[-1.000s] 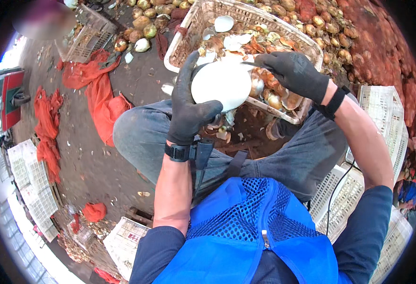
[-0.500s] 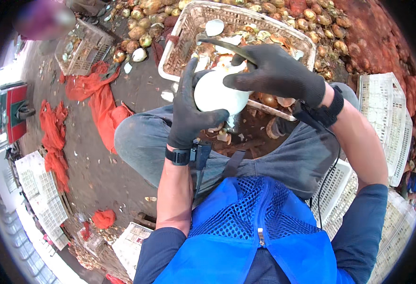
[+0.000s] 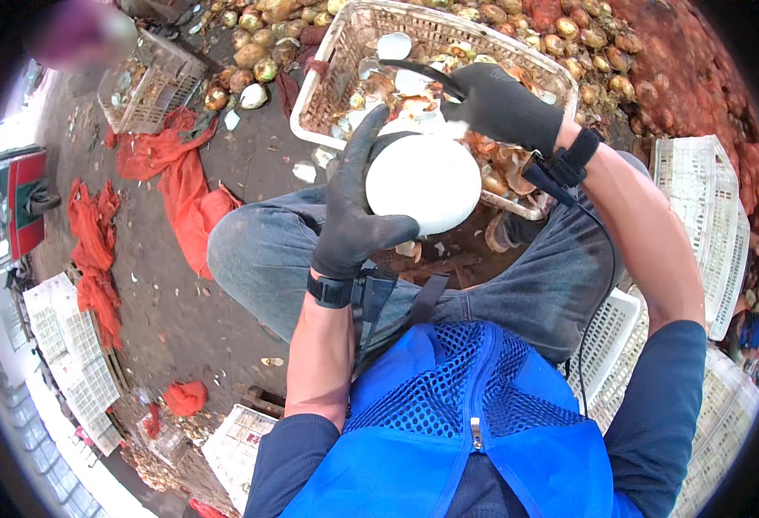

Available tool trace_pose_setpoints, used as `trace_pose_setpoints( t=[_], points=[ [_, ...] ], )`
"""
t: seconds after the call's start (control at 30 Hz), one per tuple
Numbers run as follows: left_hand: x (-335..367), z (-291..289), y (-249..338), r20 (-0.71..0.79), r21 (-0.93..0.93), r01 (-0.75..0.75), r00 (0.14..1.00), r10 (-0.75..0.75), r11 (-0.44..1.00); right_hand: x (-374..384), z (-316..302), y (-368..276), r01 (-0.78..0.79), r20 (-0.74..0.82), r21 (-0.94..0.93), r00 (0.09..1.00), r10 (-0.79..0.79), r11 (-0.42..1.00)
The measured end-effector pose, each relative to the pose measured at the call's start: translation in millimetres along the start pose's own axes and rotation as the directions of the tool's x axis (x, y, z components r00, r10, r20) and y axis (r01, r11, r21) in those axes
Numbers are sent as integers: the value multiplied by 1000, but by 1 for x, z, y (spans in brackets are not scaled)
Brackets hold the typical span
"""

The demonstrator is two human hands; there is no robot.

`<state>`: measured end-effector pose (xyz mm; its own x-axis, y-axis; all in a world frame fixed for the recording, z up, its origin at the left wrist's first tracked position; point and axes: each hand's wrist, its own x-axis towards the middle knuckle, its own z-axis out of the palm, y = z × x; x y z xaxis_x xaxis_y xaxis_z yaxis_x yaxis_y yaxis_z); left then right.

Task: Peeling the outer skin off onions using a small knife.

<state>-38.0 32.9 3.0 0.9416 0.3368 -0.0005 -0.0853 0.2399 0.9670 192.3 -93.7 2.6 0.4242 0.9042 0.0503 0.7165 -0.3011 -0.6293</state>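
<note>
A large, white, peeled onion (image 3: pixel 427 183) rests in my left hand (image 3: pixel 351 198), which wears a dark glove. The thumb lies along its near side and the fingers go round its left and far side. My right hand (image 3: pixel 509 108), gloved too, is closed around a knife (image 3: pixel 421 71) just beyond the onion and to the right. Its dark, slightly curved blade points left over a white plastic crate (image 3: pixel 304 121) of peelings and white onion pieces. The knife's handle is mostly hidden in the glove. A small pale scrap (image 3: pixel 457 129) shows between the right hand and the onion.
The crate stands between my knees. Unpeeled onions (image 3: pixel 569 43) are heaped behind it, with red netting (image 3: pixel 690 78) at the right. Stacked white crates (image 3: pixel 699 198) stand by my right arm. Red mesh bags (image 3: pixel 176 173) lie on the ground at left, near another crate (image 3: pixel 151 86).
My right hand has come off the onion, moving up and right with the knife. The onion now shows more of its face and sits a little further right in my left hand.
</note>
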Motion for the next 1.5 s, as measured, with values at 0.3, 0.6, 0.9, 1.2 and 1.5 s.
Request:
trace_pose_setpoints(
  t=[0.3,0.6,0.9,1.2,1.5],
  points=[
    [-1,-4,-3,-108,-649,26,986,-125,761,-31,-1,0,-358,-42,502,899,435,787],
    [6,2,7,-105,-710,-57,994,-25,702,-72,8,-81,-306,144,907,872,467,291],
    [7,28,28,-227,-788,-95,963,-144,609,-43,5,-27,-246,-30,858,853,521,451],
    [16,24,32,-247,-772,-117,961,-125,625,-91,-9,-60,-141,-204,624,920,335,768],
    [16,27,33,-156,-856,-55,975,-156,514,-108,10,-95,-120,16,719,988,157,684]
  ],
)
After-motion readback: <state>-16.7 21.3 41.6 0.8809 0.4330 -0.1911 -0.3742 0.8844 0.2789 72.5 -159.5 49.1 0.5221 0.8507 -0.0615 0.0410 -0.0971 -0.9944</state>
